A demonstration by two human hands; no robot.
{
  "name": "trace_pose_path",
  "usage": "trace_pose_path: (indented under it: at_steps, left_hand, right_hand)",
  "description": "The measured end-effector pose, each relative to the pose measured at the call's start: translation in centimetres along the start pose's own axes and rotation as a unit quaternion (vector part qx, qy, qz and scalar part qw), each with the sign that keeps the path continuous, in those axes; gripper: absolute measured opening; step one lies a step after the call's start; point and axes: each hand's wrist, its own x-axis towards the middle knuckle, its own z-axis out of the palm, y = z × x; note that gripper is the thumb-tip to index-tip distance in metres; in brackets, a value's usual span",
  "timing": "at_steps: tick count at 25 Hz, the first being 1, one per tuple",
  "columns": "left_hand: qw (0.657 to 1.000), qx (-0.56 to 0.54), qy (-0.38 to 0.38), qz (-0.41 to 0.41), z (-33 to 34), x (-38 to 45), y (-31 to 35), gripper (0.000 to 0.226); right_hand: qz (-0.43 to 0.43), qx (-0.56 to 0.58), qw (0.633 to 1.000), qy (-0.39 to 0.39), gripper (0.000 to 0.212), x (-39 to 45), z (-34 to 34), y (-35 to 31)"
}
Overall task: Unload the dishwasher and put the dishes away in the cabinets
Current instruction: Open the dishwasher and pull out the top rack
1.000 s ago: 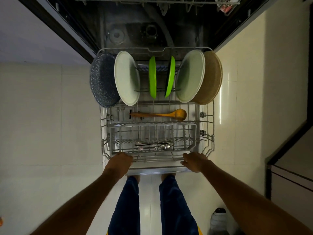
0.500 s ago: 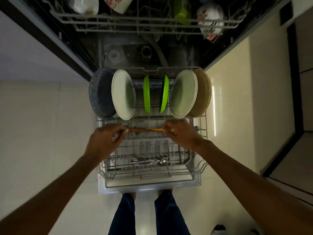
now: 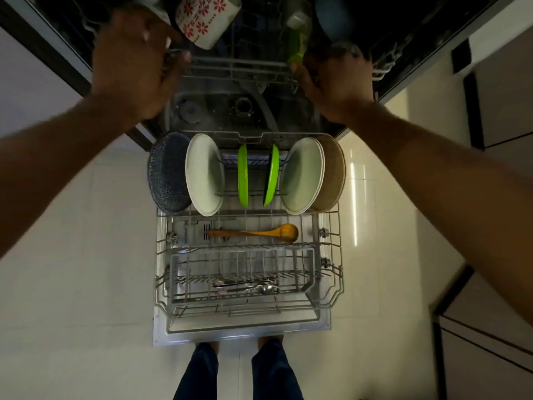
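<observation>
Both hands grip the front rail of the grey wire upper rack (image 3: 239, 63), the left hand (image 3: 132, 59) at its left end and the right hand (image 3: 337, 79) at its right end, fingers curled round the wire. The upper rack carries a white ceramic mug with red flowers (image 3: 206, 20), a pale green item and a dark blue rounded vessel, both blurred. The lower wire rack (image 3: 331, 272) stands pulled out over the open door, holding upright a speckled dark blue plate (image 3: 165, 174), two pale glazed plates, two bright green plastic plates (image 3: 242, 176), a brown matte plate (image 3: 333, 174), a glossy wooden spoon (image 3: 259, 232) lying flat, and steel cutlery (image 3: 248, 287). An abrupt pull would probably tip the tilted mug against its neighbours.
</observation>
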Motion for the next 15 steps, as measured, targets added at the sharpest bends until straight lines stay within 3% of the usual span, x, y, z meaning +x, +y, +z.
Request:
trace_pose_path:
  at_steps: [3,8,12,15]
  left_hand:
    - [0.999,-0.033,-0.018,0.033,0.7,0.5,-0.2,0.069]
    - [0.994,-0.027,0.007,-0.108,0.9,-0.5,1.9,0.087]
    - [0.989,-0.01,-0.012,-0.145,0.3,-3.2,2.9,0.072]
    - [0.99,0.0,0.027,-0.14,-0.5,-5.8,4.0,0.061]
  right_hand:
    - [0.003,-0.019,1.0,-0.019,0.083,0.8,0.3,0.0]
    - [0.048,0.012,0.996,-0.069,0.094,-0.3,-0.4,-1.0]
    - [0.064,0.024,0.997,-0.042,0.088,-4.2,-1.1,-2.7]
    - [0.095,0.002,0.995,-0.001,0.076,-6.6,-1.0,-4.1]
